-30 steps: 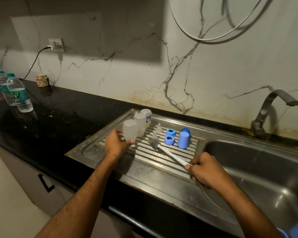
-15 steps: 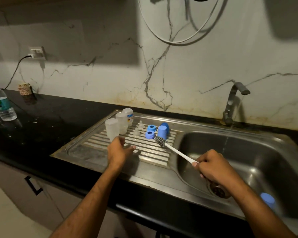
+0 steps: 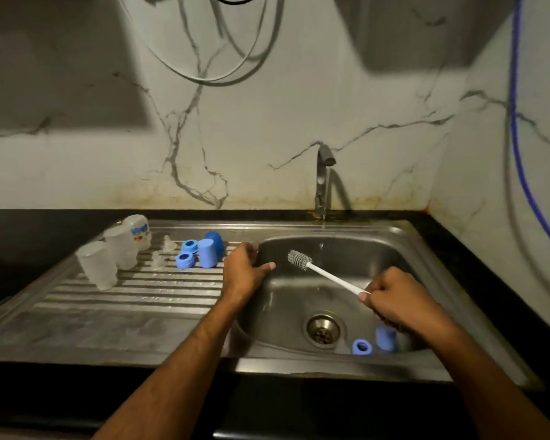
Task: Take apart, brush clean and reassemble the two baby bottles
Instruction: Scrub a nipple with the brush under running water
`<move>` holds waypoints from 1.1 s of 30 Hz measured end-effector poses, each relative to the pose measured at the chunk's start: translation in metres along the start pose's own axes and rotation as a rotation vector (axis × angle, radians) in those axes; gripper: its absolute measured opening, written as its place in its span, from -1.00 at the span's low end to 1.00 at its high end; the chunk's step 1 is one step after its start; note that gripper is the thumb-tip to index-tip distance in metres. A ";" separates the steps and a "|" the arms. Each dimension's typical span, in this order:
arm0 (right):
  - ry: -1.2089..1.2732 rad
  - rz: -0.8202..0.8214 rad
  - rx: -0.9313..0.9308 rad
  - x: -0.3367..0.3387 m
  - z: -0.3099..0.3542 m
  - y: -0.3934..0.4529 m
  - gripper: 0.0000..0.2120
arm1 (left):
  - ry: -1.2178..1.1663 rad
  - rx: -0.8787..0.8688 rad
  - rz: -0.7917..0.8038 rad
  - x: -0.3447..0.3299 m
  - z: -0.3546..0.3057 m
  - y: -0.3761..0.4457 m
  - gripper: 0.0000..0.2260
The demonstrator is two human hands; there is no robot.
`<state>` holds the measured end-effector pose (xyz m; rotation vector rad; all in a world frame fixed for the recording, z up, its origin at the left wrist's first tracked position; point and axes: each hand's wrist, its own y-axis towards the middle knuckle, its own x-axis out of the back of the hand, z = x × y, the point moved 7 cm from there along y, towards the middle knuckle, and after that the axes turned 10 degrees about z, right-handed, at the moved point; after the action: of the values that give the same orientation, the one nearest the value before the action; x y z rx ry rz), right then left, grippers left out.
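Relative to the sink basin (image 3: 394, 249): drainboard (image 3: 124, 300) to its left carrying bottle bodies (image 3: 115, 252), rings (image 3: 187, 253) and caps (image 3: 211, 249), tap (image 3: 323, 179) behind it, brush (image 3: 318, 269) over it, one ring (image 3: 361, 347) and cap (image 3: 385, 338) inside near the drain (image 3: 323, 329).

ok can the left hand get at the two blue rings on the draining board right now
Probably yes. The left hand holds nothing and rests at the sink's edge, just right of the blue rings. Two blue caps stand between them, so it would likely reach over or in front of those.

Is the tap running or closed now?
Running: a thin stream falls from the tap into the sink basin.
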<state>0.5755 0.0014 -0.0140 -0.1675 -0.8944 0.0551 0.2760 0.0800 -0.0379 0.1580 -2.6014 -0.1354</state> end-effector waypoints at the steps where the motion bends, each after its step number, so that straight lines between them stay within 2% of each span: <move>1: 0.006 -0.008 -0.009 0.006 -0.009 0.002 -0.66 | 0.002 -0.012 0.037 -0.015 -0.006 0.005 -0.51; 7: 0.073 -0.015 -0.078 0.025 -0.054 0.018 -0.76 | 0.190 -0.115 0.257 -0.099 -0.028 0.027 -0.52; 15: 0.035 -0.053 -0.094 0.035 -0.080 0.036 -0.73 | 0.523 -0.258 0.788 -0.194 -0.026 0.033 -0.71; 23: 0.061 -0.023 -0.092 0.022 -0.086 0.058 -0.71 | 0.903 -0.267 1.212 -0.256 0.002 0.003 -0.60; 27: 0.052 0.004 -0.064 0.016 -0.086 0.060 -0.70 | 0.949 -0.280 1.261 -0.270 0.015 -0.008 -0.57; 33: 0.056 0.001 -0.057 0.015 -0.088 0.058 -0.70 | 0.873 -0.303 1.228 -0.275 0.018 -0.004 -0.78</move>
<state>0.6552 0.0499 -0.0665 -0.2221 -0.8407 0.0258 0.5023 0.1158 -0.1910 -1.1763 -1.4197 0.0028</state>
